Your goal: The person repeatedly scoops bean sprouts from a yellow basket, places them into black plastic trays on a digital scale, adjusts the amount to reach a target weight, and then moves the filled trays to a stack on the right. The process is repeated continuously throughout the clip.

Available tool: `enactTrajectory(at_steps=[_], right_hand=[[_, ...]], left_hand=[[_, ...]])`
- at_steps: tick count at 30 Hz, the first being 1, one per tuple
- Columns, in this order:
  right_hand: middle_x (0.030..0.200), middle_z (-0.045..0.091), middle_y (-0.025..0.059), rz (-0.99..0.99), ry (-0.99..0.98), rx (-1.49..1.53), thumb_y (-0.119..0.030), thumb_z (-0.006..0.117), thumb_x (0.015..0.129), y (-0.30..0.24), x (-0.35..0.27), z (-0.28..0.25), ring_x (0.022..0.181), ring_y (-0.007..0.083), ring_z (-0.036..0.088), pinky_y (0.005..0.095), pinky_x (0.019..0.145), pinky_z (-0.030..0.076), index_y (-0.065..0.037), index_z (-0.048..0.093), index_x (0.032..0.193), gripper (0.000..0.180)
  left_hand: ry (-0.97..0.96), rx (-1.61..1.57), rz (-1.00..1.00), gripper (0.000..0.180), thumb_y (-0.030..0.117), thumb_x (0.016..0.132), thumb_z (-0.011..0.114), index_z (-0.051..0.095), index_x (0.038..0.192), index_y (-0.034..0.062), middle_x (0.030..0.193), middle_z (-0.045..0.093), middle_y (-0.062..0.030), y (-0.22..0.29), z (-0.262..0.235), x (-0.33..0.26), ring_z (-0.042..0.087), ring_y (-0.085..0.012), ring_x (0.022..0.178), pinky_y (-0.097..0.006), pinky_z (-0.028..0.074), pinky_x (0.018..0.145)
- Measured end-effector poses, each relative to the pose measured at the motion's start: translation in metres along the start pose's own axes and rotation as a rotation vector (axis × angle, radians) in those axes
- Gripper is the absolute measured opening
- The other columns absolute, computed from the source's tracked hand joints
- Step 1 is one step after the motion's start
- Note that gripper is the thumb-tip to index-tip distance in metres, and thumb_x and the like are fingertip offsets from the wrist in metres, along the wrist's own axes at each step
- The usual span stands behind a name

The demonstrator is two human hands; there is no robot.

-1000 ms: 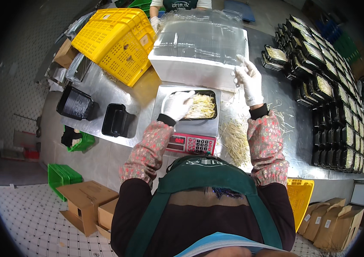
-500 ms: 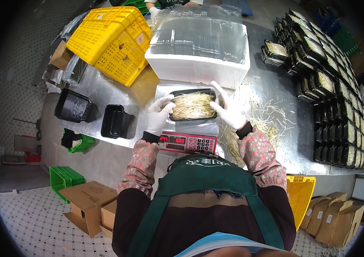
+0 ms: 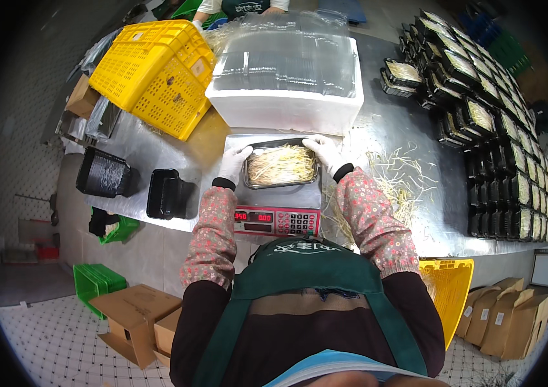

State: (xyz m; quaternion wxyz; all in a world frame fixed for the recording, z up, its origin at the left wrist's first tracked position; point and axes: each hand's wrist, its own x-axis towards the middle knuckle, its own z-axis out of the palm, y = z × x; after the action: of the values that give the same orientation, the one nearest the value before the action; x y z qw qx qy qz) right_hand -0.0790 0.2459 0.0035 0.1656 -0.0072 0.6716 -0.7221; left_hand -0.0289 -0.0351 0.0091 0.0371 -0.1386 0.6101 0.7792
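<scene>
While my left hand and right hand, both gloved, grip the two short ends of one black tray full of pale bean sprouts, it sits between them on the scale. Loose sprouts lie on the steel desk to my right, near stacked filled trays; two empty black tray stacks stand left, beside a yellow crate.
</scene>
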Motion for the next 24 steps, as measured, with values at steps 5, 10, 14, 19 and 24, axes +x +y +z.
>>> enactTrajectory(at_steps=[5,10,14,19,24], right_hand=[[0.074,0.062,-0.0017,-0.237,0.082,0.183,-0.015,0.073,0.082,0.025,0.015,0.008,0.064,0.0071,0.053,0.0235,0.057,0.043,-0.005,0.065,0.08,0.013],[0.07,0.058,-0.0009,0.092,-0.07,0.034,-0.037,0.065,0.092,-0.016,-0.013,0.0,0.051,0.0078,0.052,0.0229,0.04,0.042,-0.004,0.058,0.095,0.034],[0.077,0.065,0.008,0.262,-0.297,-0.017,-0.037,0.069,0.089,-0.029,-0.068,-0.034,0.058,0.0153,0.065,0.0288,0.046,0.055,-0.006,0.05,0.102,0.039],[0.074,0.066,0.0161,0.099,-0.156,0.502,-0.003,0.067,0.085,-0.004,-0.087,-0.007,0.059,0.0258,0.069,0.0338,0.047,0.058,-0.004,0.048,0.096,0.023],[0.073,0.064,0.011,-0.143,-0.11,0.518,0.0,0.062,0.087,-0.054,-0.114,-0.013,0.058,0.0203,0.068,0.0285,0.047,0.056,-0.006,0.046,0.097,0.02]], left_hand=[[0.094,-0.021,0.068,0.022,0.009,0.083,0.07,0.069,0.102,-0.0033,0.095,0.069,-0.0068,-0.008,0.002,0.004,0.063,-0.014,0.085,-0.028,0.049,0.079],[0.179,0.145,0.016,0.029,0.019,0.087,0.071,0.064,0.106,-0.0025,0.094,0.068,-0.0055,0.002,-0.006,-0.03,0.064,-0.0139,0.081,-0.03,0.053,0.072],[0.036,-0.077,-0.235,0.022,0.021,0.09,0.069,0.06,0.1,0.0036,0.091,0.066,-0.0057,-0.003,-0.012,-0.089,0.067,-0.0223,0.081,-0.04,0.058,0.071],[0.023,-0.289,-0.053,0.006,0.006,0.087,0.064,0.059,0.091,0.0062,0.088,0.065,-0.0077,-0.017,0.006,-0.102,0.068,-0.0253,0.082,-0.042,0.058,0.074],[0.14,-0.287,0.165,0.007,0.007,0.089,0.061,0.058,0.095,0.0038,0.094,0.066,-0.0079,0.014,0.067,-0.1,0.066,-0.0201,0.086,-0.042,0.055,0.081]])
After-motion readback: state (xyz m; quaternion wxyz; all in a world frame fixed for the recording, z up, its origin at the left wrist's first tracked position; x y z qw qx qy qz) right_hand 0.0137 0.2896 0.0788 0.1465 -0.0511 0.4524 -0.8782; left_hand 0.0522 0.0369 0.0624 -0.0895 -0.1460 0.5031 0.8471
